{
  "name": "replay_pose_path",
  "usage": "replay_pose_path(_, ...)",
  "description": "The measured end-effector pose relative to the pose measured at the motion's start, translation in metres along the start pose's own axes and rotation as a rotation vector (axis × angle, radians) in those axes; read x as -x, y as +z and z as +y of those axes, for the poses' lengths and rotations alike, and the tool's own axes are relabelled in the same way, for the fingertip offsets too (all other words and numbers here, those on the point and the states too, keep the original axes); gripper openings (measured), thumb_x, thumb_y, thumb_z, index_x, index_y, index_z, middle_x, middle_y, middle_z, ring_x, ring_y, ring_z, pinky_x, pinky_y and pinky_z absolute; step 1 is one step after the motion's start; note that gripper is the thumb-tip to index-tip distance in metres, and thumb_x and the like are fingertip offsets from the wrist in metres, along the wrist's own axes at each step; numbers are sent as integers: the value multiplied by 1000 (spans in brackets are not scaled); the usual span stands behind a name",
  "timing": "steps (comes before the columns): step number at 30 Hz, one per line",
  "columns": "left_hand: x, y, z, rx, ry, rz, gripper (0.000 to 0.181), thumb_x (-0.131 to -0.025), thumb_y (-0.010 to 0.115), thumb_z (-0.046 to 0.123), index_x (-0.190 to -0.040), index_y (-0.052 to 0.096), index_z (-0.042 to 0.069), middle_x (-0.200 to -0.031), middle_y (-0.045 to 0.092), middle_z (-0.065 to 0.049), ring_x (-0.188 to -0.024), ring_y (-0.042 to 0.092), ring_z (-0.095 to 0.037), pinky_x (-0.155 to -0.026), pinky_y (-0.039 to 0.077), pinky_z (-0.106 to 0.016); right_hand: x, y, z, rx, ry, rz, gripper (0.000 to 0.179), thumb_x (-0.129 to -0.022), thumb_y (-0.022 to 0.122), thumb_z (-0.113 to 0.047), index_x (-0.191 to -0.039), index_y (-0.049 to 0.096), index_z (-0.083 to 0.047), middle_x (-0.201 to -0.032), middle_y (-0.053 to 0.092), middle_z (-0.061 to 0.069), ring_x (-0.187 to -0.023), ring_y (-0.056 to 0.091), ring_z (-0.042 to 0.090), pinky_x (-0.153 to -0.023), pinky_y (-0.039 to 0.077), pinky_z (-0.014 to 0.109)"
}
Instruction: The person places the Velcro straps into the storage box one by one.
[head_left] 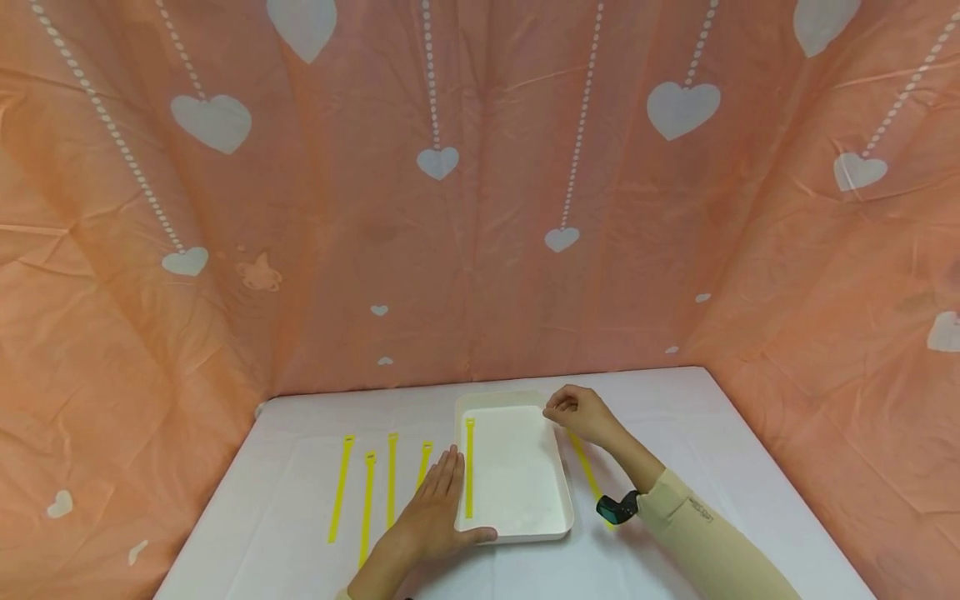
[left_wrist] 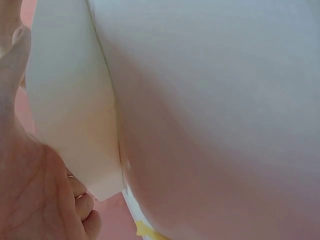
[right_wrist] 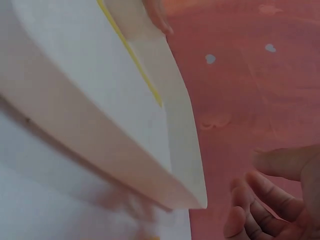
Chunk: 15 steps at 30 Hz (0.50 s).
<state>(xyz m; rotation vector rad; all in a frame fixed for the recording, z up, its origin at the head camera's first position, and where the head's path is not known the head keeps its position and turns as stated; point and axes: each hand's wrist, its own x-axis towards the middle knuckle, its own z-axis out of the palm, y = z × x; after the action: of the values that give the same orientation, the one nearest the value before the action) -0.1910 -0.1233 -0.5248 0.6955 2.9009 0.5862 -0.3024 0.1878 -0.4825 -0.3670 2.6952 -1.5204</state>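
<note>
A white rectangular tray (head_left: 517, 467) lies on the table, with one yellow slotted strap (head_left: 469, 471) lengthwise inside along its left wall. My left hand (head_left: 433, 521) rests against the tray's left side, fingers straight, thumb stretched along the near edge. Beyond the tray's far right corner, my right hand (head_left: 588, 414) hovers with loosely bent fingers. The right wrist view shows nothing between its thumb and fingers (right_wrist: 267, 195). Another yellow strap (head_left: 587, 467) lies on the table right of the tray, partly covered by the right forearm.
Several more yellow straps (head_left: 341, 492) lie side by side left of the tray; the left hand and forearm partly hide some. A dark band (head_left: 618, 507) circles the right wrist. Orange cloth (head_left: 487, 275) with white hearts encloses the white table (head_left: 262, 500) at back and sides.
</note>
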Motion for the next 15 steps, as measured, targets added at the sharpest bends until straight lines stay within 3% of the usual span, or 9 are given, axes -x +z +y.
replay_pose_path(8,2,-1,1,-5,-23,-24,126,-90,68,77,-168,15,-7,-178,6,-24,-165,8,-41,-132,18,-57,9,-6,20,41,37,55,14,-97,80,-15,-99,72,-3,-89,70,5,-78,62,15,-67,53,27)
replay_pose_path(15,1,4,-2,20,7,8,127,-91,66,78,-167,15,-9,-177,7,-26,-164,8,-43,-133,13,-56,18,-10,32,40,103,70,15,-96,80,-13,-98,71,-1,-87,69,7,-74,64,18,-65,53,29)
